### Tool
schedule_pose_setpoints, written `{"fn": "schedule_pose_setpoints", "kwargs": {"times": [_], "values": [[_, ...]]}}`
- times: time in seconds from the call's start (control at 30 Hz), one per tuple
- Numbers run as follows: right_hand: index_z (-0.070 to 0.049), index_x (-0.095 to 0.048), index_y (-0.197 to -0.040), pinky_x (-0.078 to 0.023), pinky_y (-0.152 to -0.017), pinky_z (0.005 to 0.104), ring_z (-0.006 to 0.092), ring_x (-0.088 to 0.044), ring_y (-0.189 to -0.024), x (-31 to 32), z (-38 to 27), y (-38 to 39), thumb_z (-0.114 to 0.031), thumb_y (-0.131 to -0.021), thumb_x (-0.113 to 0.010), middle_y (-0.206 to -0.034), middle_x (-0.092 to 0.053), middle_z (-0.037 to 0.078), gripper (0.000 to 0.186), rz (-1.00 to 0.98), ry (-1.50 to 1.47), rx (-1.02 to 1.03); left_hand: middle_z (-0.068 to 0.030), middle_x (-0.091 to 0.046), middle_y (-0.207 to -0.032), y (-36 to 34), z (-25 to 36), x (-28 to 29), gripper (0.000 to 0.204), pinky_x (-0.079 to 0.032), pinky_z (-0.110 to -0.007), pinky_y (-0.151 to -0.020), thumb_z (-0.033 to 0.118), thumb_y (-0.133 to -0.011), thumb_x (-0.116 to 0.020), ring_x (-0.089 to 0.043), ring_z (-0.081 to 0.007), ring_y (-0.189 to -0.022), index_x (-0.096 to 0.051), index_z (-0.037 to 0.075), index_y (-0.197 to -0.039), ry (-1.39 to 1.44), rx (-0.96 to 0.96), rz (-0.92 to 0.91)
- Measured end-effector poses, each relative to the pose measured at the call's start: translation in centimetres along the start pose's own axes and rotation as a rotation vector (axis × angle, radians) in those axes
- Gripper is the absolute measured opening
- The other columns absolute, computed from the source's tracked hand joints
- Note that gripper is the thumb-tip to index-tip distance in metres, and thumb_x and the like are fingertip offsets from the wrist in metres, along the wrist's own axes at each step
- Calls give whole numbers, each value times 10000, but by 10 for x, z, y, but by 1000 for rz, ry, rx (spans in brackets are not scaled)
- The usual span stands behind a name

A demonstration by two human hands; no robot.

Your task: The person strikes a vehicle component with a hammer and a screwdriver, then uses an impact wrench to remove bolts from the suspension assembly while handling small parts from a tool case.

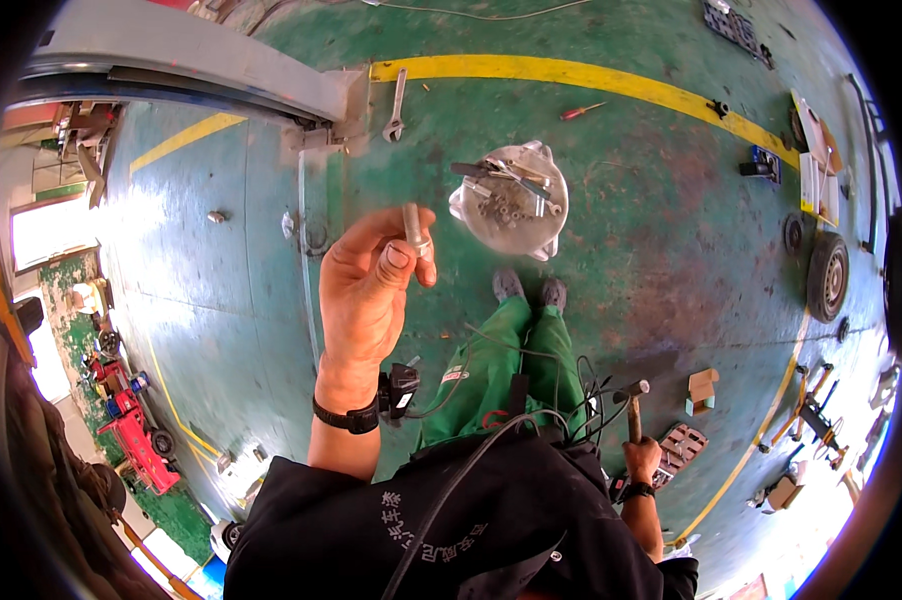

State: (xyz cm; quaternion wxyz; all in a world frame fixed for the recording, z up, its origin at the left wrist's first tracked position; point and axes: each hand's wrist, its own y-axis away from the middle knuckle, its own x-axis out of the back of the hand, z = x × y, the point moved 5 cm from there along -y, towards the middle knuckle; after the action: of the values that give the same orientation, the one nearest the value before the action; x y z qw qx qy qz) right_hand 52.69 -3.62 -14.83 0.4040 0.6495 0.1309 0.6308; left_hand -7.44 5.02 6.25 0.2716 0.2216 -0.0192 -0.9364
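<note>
My left hand is raised with a short silver metal bolt pinched upright between thumb and fingers. My right hand is low at the right, gripping a hammer by its handle, head up. Beyond my left hand a round silvery metal part lies on the green floor, with dark and silver tools and several small metal pieces on it. An adjustable wrench and a red-handled screwdriver lie farther out on the floor.
A grey steel post with a base plate stands upper left. At the right are a tyre, a small open box and a tool case. Red equipment stands at the left. Cables hang across my legs.
</note>
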Motion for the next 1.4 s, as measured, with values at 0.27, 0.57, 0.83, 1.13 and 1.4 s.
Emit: {"fn": "schedule_pose_setpoints", "kwargs": {"times": [0.27, 0.57, 0.83, 1.13, 1.4], "values": [[-13, -731, -945, -526, -809, 450, 397, -676, -880, -14, 23, 8, -213, -643, -655, -872, -689, 247, 371, 2, 19, -51, -65, -644, -915, -6, 1, -17, 306, -472, -299, -689, 213, -906, -692, -581, -165, -776, -644, -7, -1113, -11, -21, -58], [-18, -734, -941, -531, -803, 446, 391, -680, -875, -10, 39, 14, -204, -638, -654, -864, -692, 244, 365, 1, -20, -67, -142, -657, -1070, -8, -1, -30, 253, -521, -310, -738, 154, -934, -649, -648, -199, -911, -621, 9, -1139, 14, -35, -95], [-31, -738, -956, -531, -808, 443, 391, -679, -878, -13, 42, 9, -202, -637, -656, -875, -696, 239, 372, 0, -10, -79, -190, -653, -1072, -5, -12, -36, 247, -578, -296, -691, 166, -1009, -516, -688, -246, -908, -541, 0, -1190, 373, 190, -73], [-9, -733, -895, -527, -813, 438, 377, -683, -864, -22, 55, 6, -228, -643, -656, -860, -700, 224, 343, 3, -22, -93, -99, -672, -892, -25, -106, 4, 206, -535, -267, -595, 201, -998, -538, -640, -160, -732, -601, 23, -1080, 54, 337, 49], [-49, -742, -913, -536, -770, 429, 361, -687, -836, -16, 78, 21, -232, -654, -690, -847, -702, 207, 322, -59, -31, -178, -42, -660, -797, -43, -336, 106, 147, -509, -258, -547, 113, -923, -594, -596, -115, -626, -650, 26, -1027, -472, 838, 250]]}}
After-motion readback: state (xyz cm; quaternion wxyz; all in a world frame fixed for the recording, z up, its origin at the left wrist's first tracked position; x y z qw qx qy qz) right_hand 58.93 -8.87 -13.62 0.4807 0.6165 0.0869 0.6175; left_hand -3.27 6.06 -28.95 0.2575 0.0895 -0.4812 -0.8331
